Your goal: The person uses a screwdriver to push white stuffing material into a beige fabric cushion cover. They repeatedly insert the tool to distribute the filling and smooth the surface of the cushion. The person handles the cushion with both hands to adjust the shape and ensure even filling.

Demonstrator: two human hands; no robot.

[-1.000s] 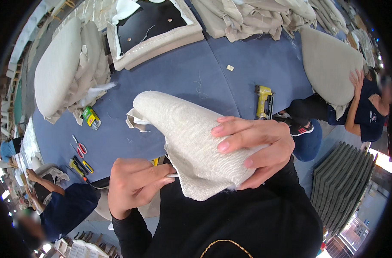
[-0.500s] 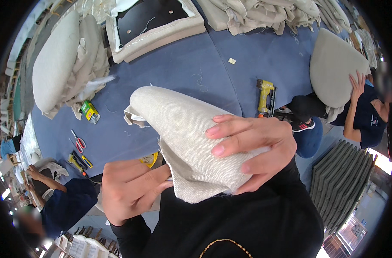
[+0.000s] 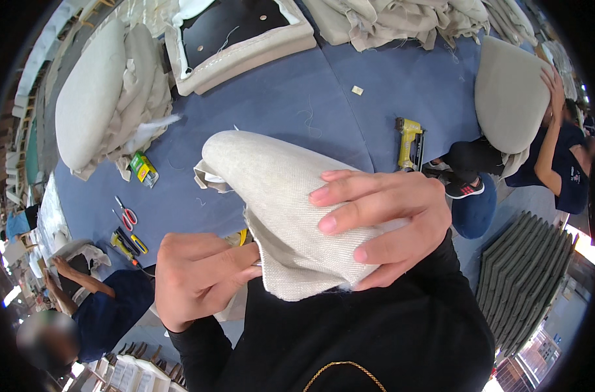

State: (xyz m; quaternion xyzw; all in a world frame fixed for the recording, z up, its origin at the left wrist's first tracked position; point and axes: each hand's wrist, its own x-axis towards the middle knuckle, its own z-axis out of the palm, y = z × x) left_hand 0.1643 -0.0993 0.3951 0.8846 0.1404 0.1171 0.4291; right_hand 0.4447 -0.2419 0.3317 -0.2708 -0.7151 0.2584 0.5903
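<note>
A beige fabric-covered cushion (image 3: 278, 183) is tilted up before my chest, its loose cloth edge hanging open on the lower left. My right hand (image 3: 392, 225) wraps around its right side, fingers spread over the cloth and thumb out of sight underneath. At that loose edge, my left hand (image 3: 203, 277) is closed in a pinch. A small pale sliver shows at its fingertips; the rest of what it grips is hidden. White lining shows at the cushion's far left corner.
On the blue table (image 3: 271, 98) lie a yellow staple gun (image 3: 410, 145), red-handled scissors (image 3: 129, 215), a green-yellow box (image 3: 143, 168) and another stapler (image 3: 122, 245). Covered cushions (image 3: 92, 98) and a cloth pile (image 3: 395, 19) stand farther back. People work at left and right.
The whole view has shifted slightly. Both hands keep their hold at nearly the same places on the cushion. The person at right has moved a hand up along another cushion.
</note>
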